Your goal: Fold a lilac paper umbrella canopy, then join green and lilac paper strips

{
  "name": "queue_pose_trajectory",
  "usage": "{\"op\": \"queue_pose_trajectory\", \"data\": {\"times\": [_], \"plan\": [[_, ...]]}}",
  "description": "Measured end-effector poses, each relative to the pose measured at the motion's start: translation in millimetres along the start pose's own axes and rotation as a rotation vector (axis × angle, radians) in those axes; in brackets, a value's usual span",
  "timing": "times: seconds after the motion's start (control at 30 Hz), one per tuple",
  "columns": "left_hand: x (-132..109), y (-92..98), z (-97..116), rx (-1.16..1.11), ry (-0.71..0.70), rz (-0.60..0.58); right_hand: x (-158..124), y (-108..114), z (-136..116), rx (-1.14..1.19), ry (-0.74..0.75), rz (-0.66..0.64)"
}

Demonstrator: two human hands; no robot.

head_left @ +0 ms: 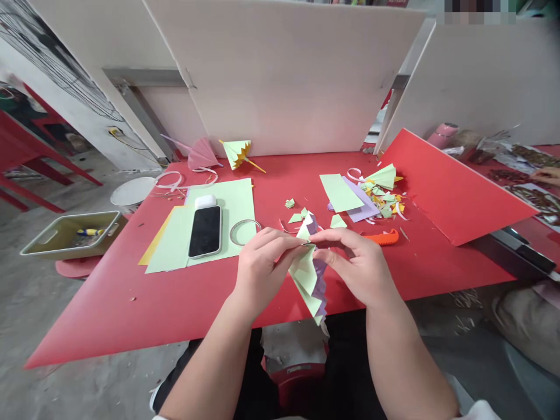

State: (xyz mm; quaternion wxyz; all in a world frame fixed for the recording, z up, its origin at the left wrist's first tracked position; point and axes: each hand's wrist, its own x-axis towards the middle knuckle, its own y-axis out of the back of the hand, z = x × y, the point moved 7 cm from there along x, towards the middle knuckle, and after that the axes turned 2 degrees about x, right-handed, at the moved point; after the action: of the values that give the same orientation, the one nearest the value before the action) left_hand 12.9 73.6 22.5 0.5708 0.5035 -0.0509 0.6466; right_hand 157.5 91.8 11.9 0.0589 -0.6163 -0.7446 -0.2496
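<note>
My left hand (260,262) and my right hand (356,265) meet over the near edge of the red table (175,303). Both pinch a folded paper piece (308,277) made of light green and lilac pleats, which hangs down between them. The fingertips of both hands close on its top, and a small dark thing sits there that I cannot make out. Green scraps (297,217) lie just beyond the hands.
A phone (205,231) and white earbud case (205,202) lie on green sheets (231,204) beside a wire ring (244,231). Two paper umbrellas, pink (202,154) and green-yellow (238,153), stand at the back. A scrap pile (376,198), orange cutter (382,238), grey bin (70,233).
</note>
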Motion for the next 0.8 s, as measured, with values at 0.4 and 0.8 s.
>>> {"op": "queue_pose_trajectory", "data": {"times": [0.4, 0.8], "plan": [[-5, -7.0, -5, -0.036, 0.026, 0.025, 0, -8, 11, 0.138, -0.188, -0.075], [-5, -6.8, -23, 0.098, -0.031, 0.042, 4, -14, 11, -0.041, -0.126, -0.060]]}}
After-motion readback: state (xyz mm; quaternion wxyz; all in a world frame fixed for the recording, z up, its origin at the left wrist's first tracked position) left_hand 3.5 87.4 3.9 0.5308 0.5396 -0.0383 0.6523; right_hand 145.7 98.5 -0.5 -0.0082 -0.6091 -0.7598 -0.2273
